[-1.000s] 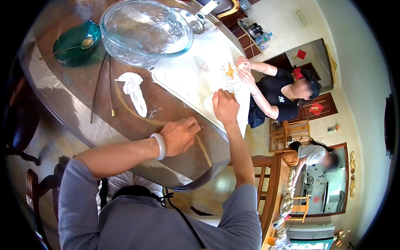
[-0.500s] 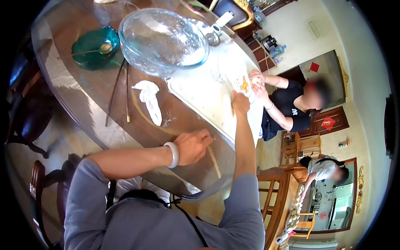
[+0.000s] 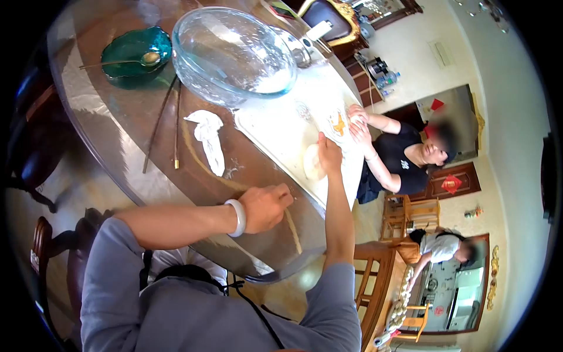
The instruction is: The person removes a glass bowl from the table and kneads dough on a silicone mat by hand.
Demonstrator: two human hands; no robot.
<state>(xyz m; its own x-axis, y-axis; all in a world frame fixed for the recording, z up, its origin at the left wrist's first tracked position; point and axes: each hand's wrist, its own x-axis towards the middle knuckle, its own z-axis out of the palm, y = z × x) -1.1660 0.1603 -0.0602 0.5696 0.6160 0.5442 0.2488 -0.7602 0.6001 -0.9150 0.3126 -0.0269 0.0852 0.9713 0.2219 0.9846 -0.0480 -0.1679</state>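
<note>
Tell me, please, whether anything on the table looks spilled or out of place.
A white smear marks the table beside the crumpled cloth; it looks like a small spill because it lies off the mat holding the dough.

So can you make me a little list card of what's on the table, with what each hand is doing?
Left hand: loosely curled, at the brown table; anything inside is hidden
Right hand: at the edge of a pale, dough-like round; grip unclear
Under the round: white mat with printed pictures
Big bowl: clear glass
Green bowl: has a spoon, handle past the rim
Sticks: two, thin and dark
White cloth: crumpled, beside the sticks
Beyond the mat: another person in black, hands close together
</note>
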